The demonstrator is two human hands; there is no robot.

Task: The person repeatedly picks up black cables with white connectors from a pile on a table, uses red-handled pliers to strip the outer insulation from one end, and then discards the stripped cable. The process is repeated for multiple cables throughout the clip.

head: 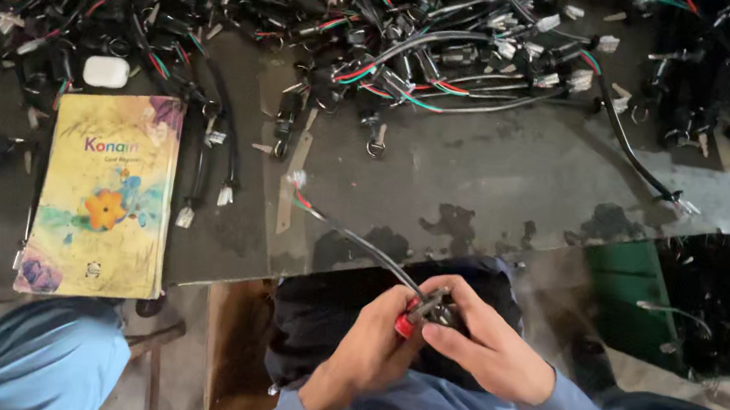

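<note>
Head view. We see both hands low in the frame, below the near edge of the grey metal surface (501,171). The left hand (369,351) has its fingers closed around a red-handled tool (405,325), only partly visible. The right hand (487,348) has its fingers wrapped over a small black switch body with a wired lead (440,314); the part itself is mostly hidden. Its black sheathed cable (360,242) runs up and left to a white plug end with red and green wires (298,179) lying on the surface.

Handling, our judgement: the part looks light, with a rigid body and a limp cable; hold it by the body, not the thin wires, which could pull loose.

Further back, a large tangled heap of similar black wired parts (405,41) spreads across the surface. At left lie a yellow floral notebook (103,199) and a small white rounded case (106,71). No container is clearly visible.
</note>
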